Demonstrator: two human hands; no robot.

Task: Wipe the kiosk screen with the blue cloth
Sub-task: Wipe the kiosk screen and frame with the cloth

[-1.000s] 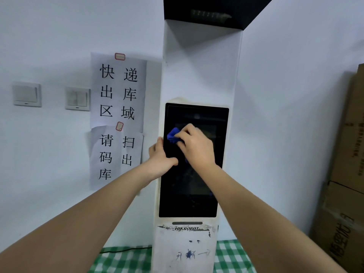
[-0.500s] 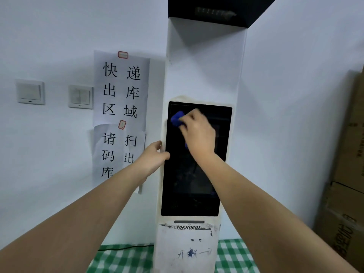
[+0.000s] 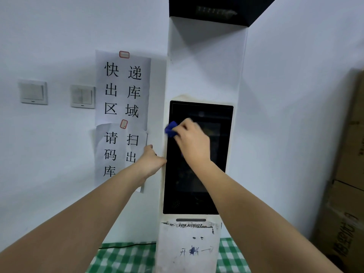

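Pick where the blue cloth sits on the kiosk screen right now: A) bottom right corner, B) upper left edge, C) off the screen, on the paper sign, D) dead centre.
B: the blue cloth pokes out of the right hand at the left edge of the kiosk screen, in its upper part, while the left hand rests on the kiosk's left side.

The light is soft and a bit dim, with a blue-grey tint. A dark shadow sits on the white column (image 3: pixel 206 62) under the black box (image 3: pixel 214 10). The blue cloth (image 3: pixel 171 129) looks blurry. Lines bend near the picture's edges.
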